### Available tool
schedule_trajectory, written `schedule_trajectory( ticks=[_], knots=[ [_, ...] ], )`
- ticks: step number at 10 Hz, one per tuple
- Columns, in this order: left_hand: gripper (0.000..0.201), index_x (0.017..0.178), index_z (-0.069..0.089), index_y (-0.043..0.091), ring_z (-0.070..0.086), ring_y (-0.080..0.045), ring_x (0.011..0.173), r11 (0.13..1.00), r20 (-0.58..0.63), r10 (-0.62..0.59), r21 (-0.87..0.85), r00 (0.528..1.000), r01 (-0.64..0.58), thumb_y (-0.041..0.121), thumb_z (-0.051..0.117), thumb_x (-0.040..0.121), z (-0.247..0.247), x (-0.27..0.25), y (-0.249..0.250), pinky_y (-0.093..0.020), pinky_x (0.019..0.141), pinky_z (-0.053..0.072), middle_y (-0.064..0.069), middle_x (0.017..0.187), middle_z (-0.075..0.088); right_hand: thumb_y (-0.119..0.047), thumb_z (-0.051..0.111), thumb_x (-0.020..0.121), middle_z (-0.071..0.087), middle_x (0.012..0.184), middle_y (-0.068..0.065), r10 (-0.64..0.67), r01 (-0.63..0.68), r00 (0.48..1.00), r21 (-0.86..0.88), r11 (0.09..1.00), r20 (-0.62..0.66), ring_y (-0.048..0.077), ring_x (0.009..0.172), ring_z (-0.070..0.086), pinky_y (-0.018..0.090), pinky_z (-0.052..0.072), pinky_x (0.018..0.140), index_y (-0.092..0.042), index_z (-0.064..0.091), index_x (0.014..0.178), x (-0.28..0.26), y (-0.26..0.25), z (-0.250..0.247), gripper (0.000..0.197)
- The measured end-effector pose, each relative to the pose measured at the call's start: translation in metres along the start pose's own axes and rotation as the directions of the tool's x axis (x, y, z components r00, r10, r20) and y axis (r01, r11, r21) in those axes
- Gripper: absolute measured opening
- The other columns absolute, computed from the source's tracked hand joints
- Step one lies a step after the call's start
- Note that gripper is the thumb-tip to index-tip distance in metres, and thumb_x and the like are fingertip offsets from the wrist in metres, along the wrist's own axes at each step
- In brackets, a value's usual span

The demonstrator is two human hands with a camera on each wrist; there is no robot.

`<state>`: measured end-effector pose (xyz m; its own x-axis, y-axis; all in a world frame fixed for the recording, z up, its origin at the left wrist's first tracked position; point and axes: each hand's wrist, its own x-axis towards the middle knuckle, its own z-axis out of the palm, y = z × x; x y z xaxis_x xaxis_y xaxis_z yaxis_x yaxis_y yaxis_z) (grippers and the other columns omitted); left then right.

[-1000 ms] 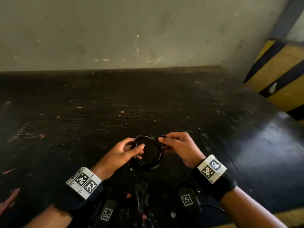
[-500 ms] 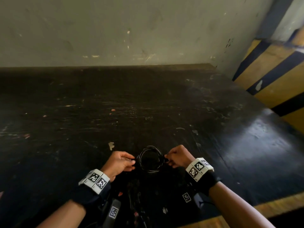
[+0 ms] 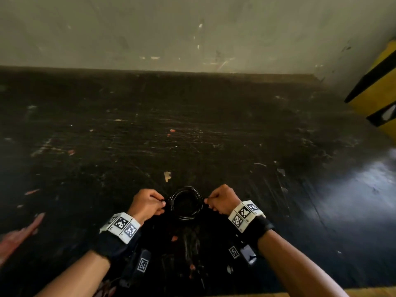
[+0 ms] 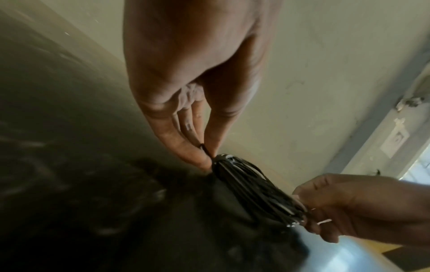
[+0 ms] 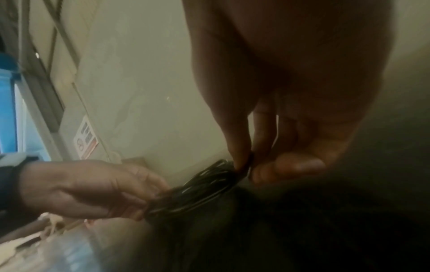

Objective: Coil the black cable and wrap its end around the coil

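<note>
Your black desk (image 3: pixel 214 129) fills most of the head view, scuffed and scratched, running back to a pale wall (image 3: pixel 192 28) at the far edge. A yellow and black striped panel (image 3: pixel 377 86) stands at the far right.

Near the front edge, your two forearms reach in, each with a black wristband carrying white marker tags. Between them, the black cable (image 3: pixel 186 203) is wound into a round coil of several loops, near the desk's front edge and centred between your hands.

Your left hand (image 3: pixel 147 203) sits at the coil's left side, its grip closed in a pinch: in the left wrist view the thumb and forefinger (image 4: pixel 193 154) squeeze a thin strand of cable right where it meets the bundled loops (image 4: pixel 253 185).

Your right hand (image 3: pixel 220 200) sits at the coil's right side, fingers curled, its grip likewise pinched onto the cable; the right wrist view is dim and blurred, but the fingertips (image 5: pixel 239 162) seem to nip the edge of the loops (image 5: pixel 200 189).

A small pale chip (image 3: pixel 167 175) lies just beyond the coil.
</note>
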<state>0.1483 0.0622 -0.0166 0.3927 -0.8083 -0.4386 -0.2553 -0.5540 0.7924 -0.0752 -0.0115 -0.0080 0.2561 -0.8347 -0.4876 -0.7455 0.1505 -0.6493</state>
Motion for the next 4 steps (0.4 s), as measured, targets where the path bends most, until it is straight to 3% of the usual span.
schedule_trajectory(
  ticks=[1, 2, 3, 4],
  knots=[
    [0.008, 0.081, 0.065, 0.005, 0.059, -0.013, 0.047, 0.993, -0.043, 0.027, 0.118, 0.999, -0.021, 0.002, 0.072, 0.078, 0.0, 0.0, -0.009, -0.019, 0.043, 0.047, -0.008, 0.061, 0.065, -0.027, 0.068, 0.083, 0.06, 0.059, -0.002, 0.035, -0.033, 0.999, -0.09, 0.995, 0.022, 0.008, 0.051, 0.054, 0.021, 0.046, 0.051, -0.016, 0.063, 0.059, 0.003, -0.004, 0.008, 0.027],
    [0.013, 0.077, 0.061, 0.01, 0.058, -0.012, 0.048, 0.987, -0.051, 0.04, 0.158, 0.998, -0.032, 0.007, 0.073, 0.078, 0.002, 0.001, -0.011, -0.019, 0.043, 0.045, -0.006, 0.061, 0.064, -0.036, 0.066, 0.085, 0.068, 0.088, 0.01, 0.09, -0.073, 0.993, -0.201, 0.977, 0.075, 0.02, 0.079, 0.064, 0.032, 0.056, 0.078, -0.001, 0.069, 0.095, 0.003, -0.007, 0.005, 0.037],
    [0.019, 0.076, 0.056, 0.016, 0.064, -0.017, 0.059, 0.981, -0.067, 0.055, 0.188, 0.996, -0.041, 0.017, 0.076, 0.076, -0.001, 0.003, -0.014, -0.026, 0.054, 0.05, -0.007, 0.071, 0.067, -0.039, 0.07, 0.08, 0.07, 0.096, 0.013, 0.102, -0.095, 0.994, -0.193, 0.977, 0.03, 0.024, 0.087, 0.068, 0.035, 0.058, 0.081, -0.003, 0.067, 0.096, 0.0, -0.003, 0.004, 0.039],
    [0.022, 0.086, 0.057, 0.018, 0.066, -0.024, 0.076, 0.975, -0.146, 0.098, 0.212, 0.984, -0.065, 0.027, 0.075, 0.076, -0.019, -0.001, -0.031, -0.03, 0.066, 0.05, -0.008, 0.084, 0.067, -0.039, 0.073, 0.077, 0.064, 0.075, 0.002, 0.057, -0.061, 0.996, -0.048, 0.997, -0.074, 0.013, 0.064, 0.062, 0.025, 0.053, 0.056, -0.017, 0.061, 0.08, -0.014, 0.01, 0.006, 0.025]
  ],
)
